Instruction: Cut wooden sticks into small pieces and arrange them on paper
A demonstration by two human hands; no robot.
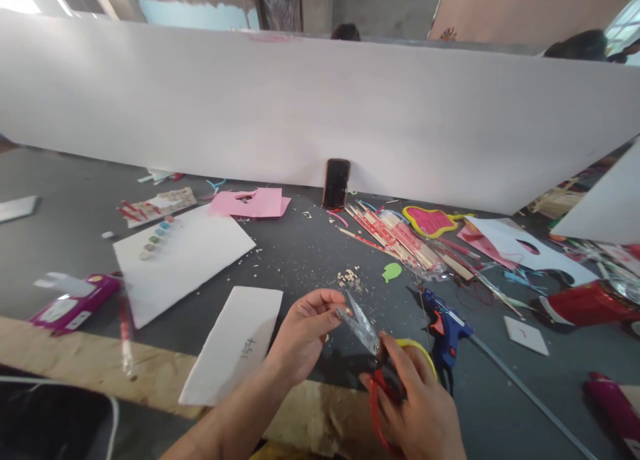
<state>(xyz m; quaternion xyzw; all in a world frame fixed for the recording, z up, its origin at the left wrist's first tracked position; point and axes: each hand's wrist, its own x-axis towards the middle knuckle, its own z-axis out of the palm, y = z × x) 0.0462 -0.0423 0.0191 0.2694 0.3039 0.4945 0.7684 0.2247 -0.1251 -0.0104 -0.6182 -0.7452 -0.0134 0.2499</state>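
My right hand (417,400) grips a pair of scissors (365,331) with one red and one yellow handle loop. The blades are parted and point up and to the left. At their tips, my left hand (313,330) is closed in a pinch; a tiny pale bit shows by the fingertips, too small to name. Just beyond the blades lies a small heap of pale chips (349,275), with crumbs scattered around it. A green leaf-shaped cutout (392,271) rests to the right of the heap. Beside my left wrist is a white card (235,343) with handwriting.
A blue glue gun (447,330) with a long stick lies right of my right hand. Bundled sticks in red-and-clear wrap (395,237), a phone (337,183), pink paper (255,203), a white sheet (185,267) and a red can (595,303) surround the work area. A white panel (300,113) stands behind.
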